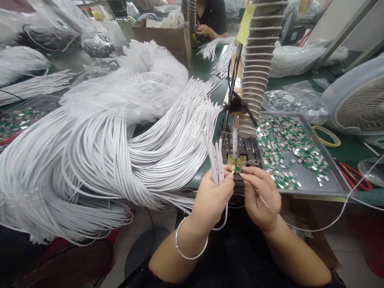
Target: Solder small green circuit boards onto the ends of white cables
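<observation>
My left hand point(211, 198) is closed around a small bunch of white cables point(216, 160), their stripped ends pointing up. Its thumb and forefinger pinch close to a tiny green circuit board point(238, 169). From the other side my right hand point(264, 198) is closed, its fingertips at the board's right edge. A thin solder wire point(324, 230) runs out of the right fingers and curves away to the right. Just above both fingertips, a soldering iron point(235, 138) is mounted upright, tip down over a yellowish sponge-like pad point(232, 159). The fingertips partly hide the board.
A large pile of white cables point(126, 156), partly wrapped in plastic, covers the left side. A grey tray point(336, 176) of small circuit boards lies right, near red-handled pliers point(354, 176), a tape roll point(326, 136) and a fan point(357, 100). A ribbed hose point(256, 60) hangs centrally. Another person point(207, 24) sits opposite.
</observation>
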`<state>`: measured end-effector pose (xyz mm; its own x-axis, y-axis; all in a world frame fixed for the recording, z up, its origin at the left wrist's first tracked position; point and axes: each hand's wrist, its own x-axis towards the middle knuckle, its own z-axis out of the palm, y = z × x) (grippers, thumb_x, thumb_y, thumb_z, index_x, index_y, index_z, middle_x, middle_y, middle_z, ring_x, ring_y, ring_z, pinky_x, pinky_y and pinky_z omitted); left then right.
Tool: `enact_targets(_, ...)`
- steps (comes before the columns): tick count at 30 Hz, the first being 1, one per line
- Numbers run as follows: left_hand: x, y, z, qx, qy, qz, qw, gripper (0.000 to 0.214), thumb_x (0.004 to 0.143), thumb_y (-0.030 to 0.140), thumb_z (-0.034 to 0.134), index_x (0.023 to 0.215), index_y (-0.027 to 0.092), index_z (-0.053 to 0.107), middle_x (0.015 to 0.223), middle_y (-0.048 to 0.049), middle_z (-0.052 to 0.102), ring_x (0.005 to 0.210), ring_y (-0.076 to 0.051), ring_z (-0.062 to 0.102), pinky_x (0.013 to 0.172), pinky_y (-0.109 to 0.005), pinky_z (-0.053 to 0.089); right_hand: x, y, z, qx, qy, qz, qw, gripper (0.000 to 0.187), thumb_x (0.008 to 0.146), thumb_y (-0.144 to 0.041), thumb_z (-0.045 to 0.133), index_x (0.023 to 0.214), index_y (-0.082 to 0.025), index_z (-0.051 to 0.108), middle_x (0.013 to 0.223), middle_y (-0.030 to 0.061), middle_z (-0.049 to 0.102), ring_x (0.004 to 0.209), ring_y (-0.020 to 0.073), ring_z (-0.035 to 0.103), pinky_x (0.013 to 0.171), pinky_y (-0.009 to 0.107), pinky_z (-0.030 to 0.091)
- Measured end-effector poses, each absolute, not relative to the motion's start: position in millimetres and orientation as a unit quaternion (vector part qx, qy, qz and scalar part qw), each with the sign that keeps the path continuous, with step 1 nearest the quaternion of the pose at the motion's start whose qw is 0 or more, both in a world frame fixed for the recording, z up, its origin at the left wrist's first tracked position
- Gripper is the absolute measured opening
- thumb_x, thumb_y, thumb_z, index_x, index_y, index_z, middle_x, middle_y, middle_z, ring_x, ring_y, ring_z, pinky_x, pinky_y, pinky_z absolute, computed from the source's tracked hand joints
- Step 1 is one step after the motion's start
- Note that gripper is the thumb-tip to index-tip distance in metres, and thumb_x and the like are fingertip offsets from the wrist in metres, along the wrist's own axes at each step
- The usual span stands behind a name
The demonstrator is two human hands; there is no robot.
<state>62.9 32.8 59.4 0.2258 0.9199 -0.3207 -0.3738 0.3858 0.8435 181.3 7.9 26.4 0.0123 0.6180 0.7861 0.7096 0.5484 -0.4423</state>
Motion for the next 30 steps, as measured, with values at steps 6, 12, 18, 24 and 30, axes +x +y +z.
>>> enact_targets(6,62.1,33.1,53.6,0.323,0.433,0.446,0.713,0.007,0.074,0.015,0.056,0.08,0.015,0.052,0.054,0.0087,0.044,0.034,0.0,0.031,0.04,-0.017,0.024,182.3,6.2,23.7,-0.472,-0.703,-0.03,0.531,0.028,0.081,-0.002,0.05,0.104,-0.017,0.059,0.098,0.0107,0.062,0.092,0.0189,0.062,0.077,0.036,0.055)
enact_targets(12,54.6,33.1,43.7,0.4,0.429,0.444,0.677,0.01,0.075,0.019,0.062,0.068,0.015,0.056,0.09,-0.0015,0.059,0.062,-0.005,0.052,0.062,-0.02,0.041,184.4,4.9,24.0,-0.497,-0.695,-0.022,0.519,0.029,0.084,-0.004,0.044,0.106,-0.018,0.056,0.09,0.0076,0.062,0.084,0.0175,0.062,0.072,0.034,0.054)
enact_targets(18,49.2,31.9,38.8,0.471,0.441,0.416,0.641,0.009,0.077,0.023,0.06,0.072,0.016,0.059,0.081,-0.0008,0.059,0.077,-0.012,0.054,0.076,-0.024,0.042,184.8,4.0,20.2,-0.525,-0.704,-0.004,0.478,0.02,0.084,-0.007,0.048,0.098,-0.018,0.056,0.083,0.0055,0.059,0.077,0.0158,0.059,0.068,0.032,0.052)
enact_targets(24,45.7,33.4,43.1,0.499,0.437,0.367,0.652,0.012,0.078,0.026,0.058,0.071,0.016,0.059,0.068,0.0018,0.055,0.064,-0.011,0.049,0.067,-0.024,0.042,184.1,4.7,17.8,-0.5,-0.707,0.025,0.499,0.022,0.083,-0.003,0.046,0.097,-0.018,0.054,0.089,0.0076,0.061,0.086,0.0171,0.061,0.074,0.034,0.054)
enact_targets(30,46.2,35.7,45.9,0.499,0.423,0.381,0.654,0.01,0.076,0.019,0.058,0.067,0.016,0.057,0.083,-0.0016,0.061,0.077,-0.013,0.055,0.078,-0.026,0.043,181.2,2.8,18.2,-0.501,-0.694,0.03,0.516,0.028,0.084,-0.005,0.042,0.105,-0.018,0.055,0.094,0.0087,0.065,0.09,0.0183,0.065,0.077,0.035,0.056)
